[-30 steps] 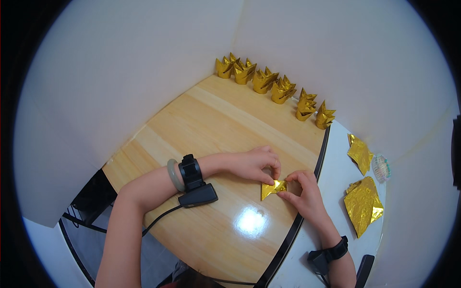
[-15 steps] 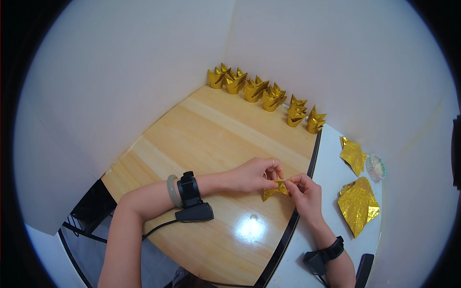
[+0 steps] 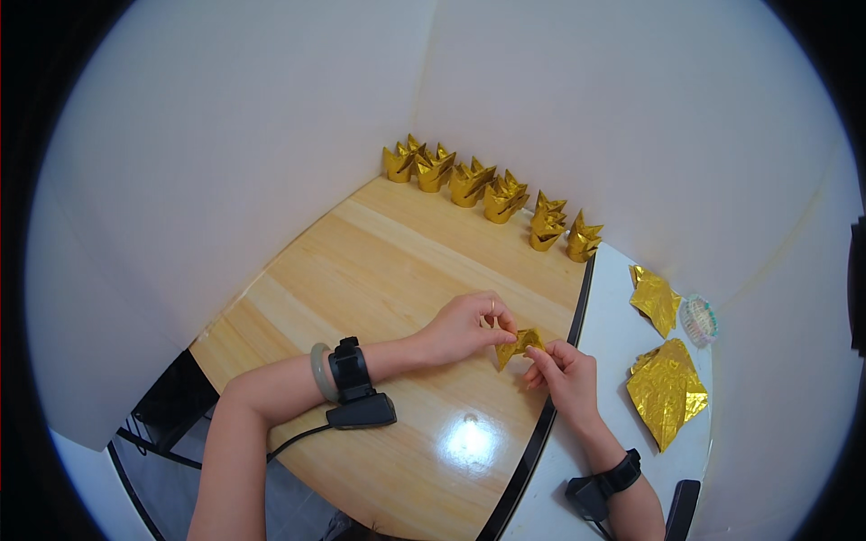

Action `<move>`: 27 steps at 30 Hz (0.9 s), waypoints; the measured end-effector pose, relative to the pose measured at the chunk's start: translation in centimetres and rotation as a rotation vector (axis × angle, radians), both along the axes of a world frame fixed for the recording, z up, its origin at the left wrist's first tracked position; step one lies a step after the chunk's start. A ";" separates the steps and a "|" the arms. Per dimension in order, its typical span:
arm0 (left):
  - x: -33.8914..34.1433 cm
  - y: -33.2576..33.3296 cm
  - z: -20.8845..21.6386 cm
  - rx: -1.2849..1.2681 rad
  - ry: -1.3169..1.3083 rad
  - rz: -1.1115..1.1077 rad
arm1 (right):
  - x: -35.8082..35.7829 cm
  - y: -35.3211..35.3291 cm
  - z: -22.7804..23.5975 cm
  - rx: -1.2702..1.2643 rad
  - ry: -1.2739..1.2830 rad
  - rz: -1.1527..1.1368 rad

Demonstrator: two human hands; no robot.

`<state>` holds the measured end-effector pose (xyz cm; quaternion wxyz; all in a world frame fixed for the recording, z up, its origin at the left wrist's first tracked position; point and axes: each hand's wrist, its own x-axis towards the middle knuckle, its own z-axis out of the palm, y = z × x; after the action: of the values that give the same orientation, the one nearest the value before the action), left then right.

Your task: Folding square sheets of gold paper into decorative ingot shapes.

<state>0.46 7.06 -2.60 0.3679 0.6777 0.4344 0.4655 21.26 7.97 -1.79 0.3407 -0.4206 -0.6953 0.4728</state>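
We judge the step in hand to be shaping a fold in a small gold foil piece (image 3: pixel 517 347), which we find between both hands near the right edge of the wooden tabletop (image 3: pixel 361 270), just inside its dark strip (image 3: pixel 529 455). Our left hand (image 3: pixel 465 326) has its grip pinched on the piece's upper left, thumb against forefinger; our right hand (image 3: pixel 568 374) appears to grip the right side, its thumb pressed there (the other fingertips are partly hidden from us). Whether the piece touches the wood, we cannot tell.

As we read it, the next move calls for a steady left pinch and light, exact pressure from the right thumb, since foil this thin would likely crease astray or tear under a hard pull.

Along the tabletop's far edge, from its far corner to its right corner, we see a row of pointed gold shapes (image 3: pixel 502 200). Past the right edge, on a white surface (image 3: pixel 613 307), lie more gold foil pieces (image 3: pixel 663 397), with a small round clear container (image 3: pixel 700 320) beside them.
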 end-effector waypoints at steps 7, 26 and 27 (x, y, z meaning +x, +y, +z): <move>0.4 -0.5 0.5 -0.077 -0.066 -0.092 | 0.1 -0.1 0.0 0.208 -0.123 -0.009; 0.8 -0.5 0.4 -0.520 -0.652 -0.196 | 0.0 0.1 1.4 -0.216 0.348 0.074; 0.8 -0.3 0.3 -0.519 -0.655 -0.199 | 0.0 0.2 1.2 -0.382 0.455 0.129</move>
<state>1.27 6.72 -2.34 0.6880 0.4175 0.3298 0.4936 21.24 8.15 -0.63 0.3716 -0.3155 -0.5249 0.6977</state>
